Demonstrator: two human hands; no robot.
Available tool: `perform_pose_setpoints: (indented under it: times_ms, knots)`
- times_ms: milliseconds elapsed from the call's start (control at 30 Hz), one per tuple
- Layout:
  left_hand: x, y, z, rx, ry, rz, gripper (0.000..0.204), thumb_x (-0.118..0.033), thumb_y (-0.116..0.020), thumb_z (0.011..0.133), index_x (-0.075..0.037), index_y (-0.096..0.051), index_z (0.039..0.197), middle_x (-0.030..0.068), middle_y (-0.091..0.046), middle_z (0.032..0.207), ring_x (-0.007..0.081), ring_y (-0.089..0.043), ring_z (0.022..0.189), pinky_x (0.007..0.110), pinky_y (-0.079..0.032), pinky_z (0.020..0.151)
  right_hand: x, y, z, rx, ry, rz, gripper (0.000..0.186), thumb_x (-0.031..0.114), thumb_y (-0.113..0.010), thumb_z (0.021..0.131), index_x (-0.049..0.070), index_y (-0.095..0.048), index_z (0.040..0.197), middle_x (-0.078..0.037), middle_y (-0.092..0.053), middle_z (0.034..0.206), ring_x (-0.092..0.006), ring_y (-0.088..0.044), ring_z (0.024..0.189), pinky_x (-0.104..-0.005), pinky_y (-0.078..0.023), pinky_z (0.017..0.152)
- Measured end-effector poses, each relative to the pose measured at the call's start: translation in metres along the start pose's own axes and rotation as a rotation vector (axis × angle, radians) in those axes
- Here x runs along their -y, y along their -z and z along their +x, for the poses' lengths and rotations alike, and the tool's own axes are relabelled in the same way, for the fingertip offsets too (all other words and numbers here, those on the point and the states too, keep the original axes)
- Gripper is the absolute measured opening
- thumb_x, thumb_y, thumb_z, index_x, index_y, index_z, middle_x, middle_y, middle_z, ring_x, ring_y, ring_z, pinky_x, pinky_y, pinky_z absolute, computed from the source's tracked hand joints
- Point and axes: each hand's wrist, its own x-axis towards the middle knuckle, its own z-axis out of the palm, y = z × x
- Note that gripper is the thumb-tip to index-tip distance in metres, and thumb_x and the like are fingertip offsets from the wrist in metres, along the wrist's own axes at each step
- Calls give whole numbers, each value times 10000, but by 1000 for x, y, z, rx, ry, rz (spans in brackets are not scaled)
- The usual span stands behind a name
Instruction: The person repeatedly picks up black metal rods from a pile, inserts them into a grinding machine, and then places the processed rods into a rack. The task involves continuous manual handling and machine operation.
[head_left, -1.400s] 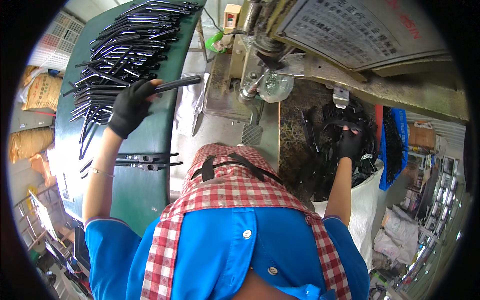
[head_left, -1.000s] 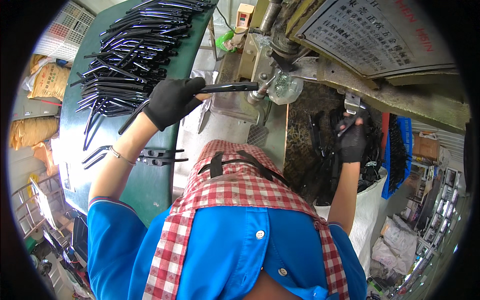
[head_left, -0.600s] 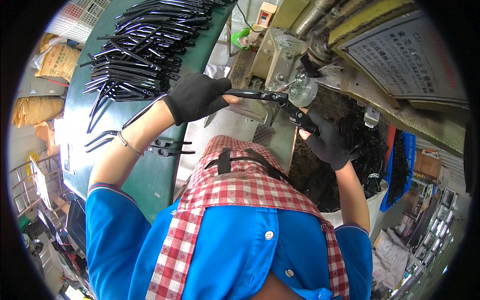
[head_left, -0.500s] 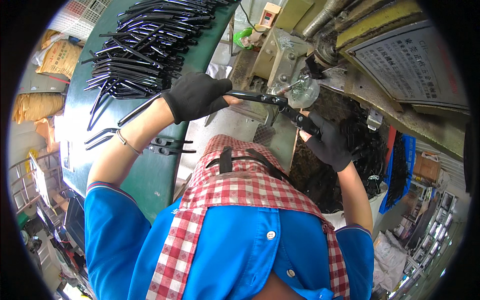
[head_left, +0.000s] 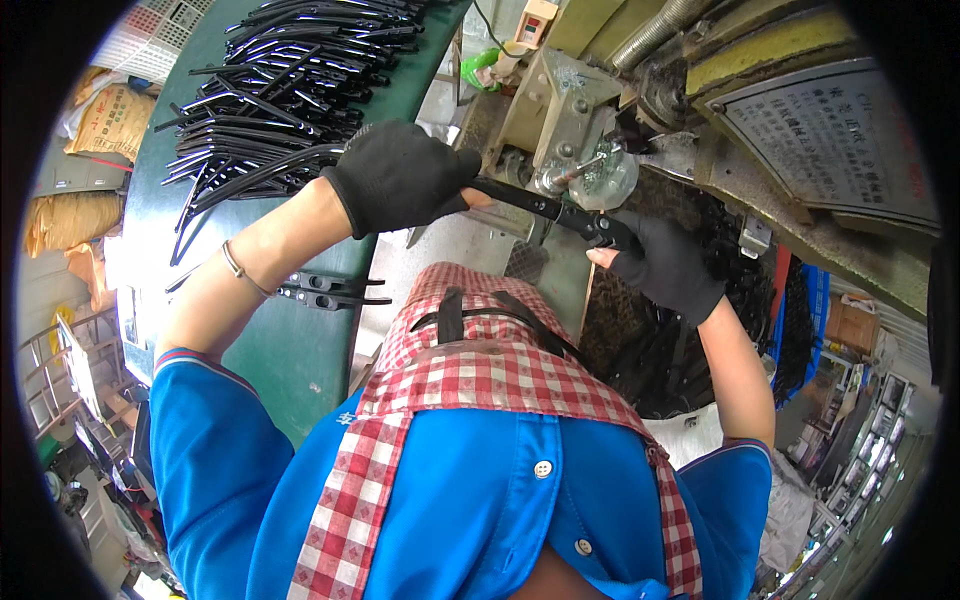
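Both my hands, in black fingerless gloves, hold one long black jointed metal bar (head_left: pixel 535 200) in front of the machine. My left hand (head_left: pixel 400 180) is closed round its left part, and a thin curved length shows beyond the wrist toward the table. Around the thicker right end, my right hand (head_left: pixel 668 265) is closed too, with the thumb along its near side. Between the hands the bar slopes down to the right, with holes or rivets along it. Just behind it is the machine's metal fixture (head_left: pixel 560 175); whether they touch, I cannot tell.
A large pile of similar black bars (head_left: pixel 290 90) covers the far part of the green table (head_left: pixel 290 365). More black parts (head_left: pixel 335 290) lie nearer. At right, dark metal pieces (head_left: pixel 650 360) fill a container below the machine body (head_left: pixel 790 170). A blue bin (head_left: pixel 815 310) stands beyond.
The bar's right part, bent down at the joint before, now lies nearly in line with the rest. My left hand has shifted slightly up; my right hand has moved up and rightward.
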Motion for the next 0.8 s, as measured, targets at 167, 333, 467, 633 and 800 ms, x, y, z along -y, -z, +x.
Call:
perform_pose_setpoints:
  times_ms: [167, 333, 467, 633, 800]
  knots:
    - [4, -17, -1, 47, -31, -202, 423, -496, -515, 902, -86, -596, 843, 167, -580, 586, 381, -602, 593, 480, -457, 558, 20, 0, -2, -148, 38, -285, 359, 394, -700, 812, 82, -636, 978, -118, -566, 633, -298, -546, 556, -365, -439, 566]
    - [6, -18, 14, -78, -66, -199, 377, -435, -530, 917, -66, -569, 853, 159, -555, 555, 372, -589, 551, 467, -448, 527, 10, 12, 6, -243, 75, -598, 401, 441, -691, 810, 93, -644, 1004, -122, -579, 661, -296, -581, 599, -375, -454, 593]
    - [15, 1, 45, -150, -111, -80, 370, -438, -500, 933, -76, -561, 883, 149, -551, 552, 364, -586, 543, 451, -451, 514, -4, 24, 14, -246, -160, -343, 487, 477, -664, 826, 74, -635, 1098, -133, -649, 878, -293, -629, 831, -367, -478, 748]
    - [24, -2, 67, -135, -171, -57, 348, -424, -532, 920, -79, -570, 897, 150, -545, 551, 369, -584, 554, 457, -445, 521, -27, 17, 21, -294, -90, -337, 499, 467, -639, 852, 66, -606, 1147, -135, -662, 973, -304, -626, 907, -381, -466, 816]
    - [33, -13, 87, 107, -124, -18, 409, -482, -473, 919, -101, -623, 909, 171, -640, 779, 367, -642, 780, 497, -484, 669, -48, 6, 39, 27, -328, -228, 457, 469, -616, 857, 78, -622, 1094, -143, -658, 953, -320, -618, 933, -398, -455, 835]
